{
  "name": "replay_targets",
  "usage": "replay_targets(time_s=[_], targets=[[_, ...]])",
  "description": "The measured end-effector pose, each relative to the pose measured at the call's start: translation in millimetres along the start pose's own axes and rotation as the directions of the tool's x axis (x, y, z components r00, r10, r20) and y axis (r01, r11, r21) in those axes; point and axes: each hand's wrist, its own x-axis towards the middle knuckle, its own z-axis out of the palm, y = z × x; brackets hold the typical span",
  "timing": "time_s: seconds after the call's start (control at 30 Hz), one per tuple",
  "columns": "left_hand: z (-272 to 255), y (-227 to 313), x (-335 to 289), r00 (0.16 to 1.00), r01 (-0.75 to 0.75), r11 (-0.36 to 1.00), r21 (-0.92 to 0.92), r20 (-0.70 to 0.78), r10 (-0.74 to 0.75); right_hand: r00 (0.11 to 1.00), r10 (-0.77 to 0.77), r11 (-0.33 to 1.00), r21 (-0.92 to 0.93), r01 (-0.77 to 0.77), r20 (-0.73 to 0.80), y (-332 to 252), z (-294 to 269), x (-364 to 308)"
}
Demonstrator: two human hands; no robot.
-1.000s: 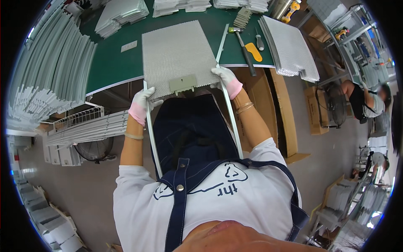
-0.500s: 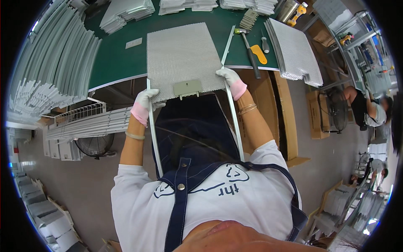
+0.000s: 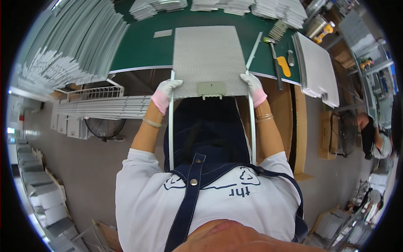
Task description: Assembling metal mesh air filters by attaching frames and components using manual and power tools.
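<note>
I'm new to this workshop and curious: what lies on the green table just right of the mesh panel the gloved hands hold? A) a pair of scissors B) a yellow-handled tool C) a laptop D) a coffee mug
B: a yellow-handled tool lies on the green table right of the mesh panel.

Mesh panel (image 3: 209,59) lies on the table (image 3: 138,50); hammer (image 3: 277,63) right; panel stacks (image 3: 63,46) left.

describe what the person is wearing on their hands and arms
Both the left hand and the right hand wear thin white knit gloves with pink cuffs. A slim bangle circles each wrist, two on the right. The forearms are bare; short white shirt sleeves end above the elbows.
</note>
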Motion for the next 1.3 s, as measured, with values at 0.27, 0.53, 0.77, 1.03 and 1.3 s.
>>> replay_targets(time_s=[0.27, 0.53, 0.77, 1.03, 1.3], targets=[[-12, 2, 1, 1.000, 0.020, 0.995, 0.097, -0.004, -0.020, 0.991, 0.106, 0.986, 0.123, -0.115, 0.076, -7, 12, -3], [21, 46, 4, 0.974, -0.225, 0.962, 0.155, 0.011, 0.226, 0.984, -0.180, 0.984, -0.015, 0.180, -0.001, -39, 33, -11], [101, 123, -53, 0.870, -0.484, 0.829, 0.280, 0.056, 0.489, 0.906, -0.409, 0.913, 0.043, 0.406, 0.108, -112, 65, -80], [148, 220, -9, 0.601, -0.749, 0.524, 0.406, 0.082, 0.795, 0.699, -0.693, 0.554, -0.492, 0.672, 0.174, -222, 102, -46], [113, 234, 97, 0.447, -0.891, 0.410, 0.193, 0.222, 0.867, 0.624, -0.744, 0.396, -0.596, 0.698, 0.236, -233, 79, 49]])
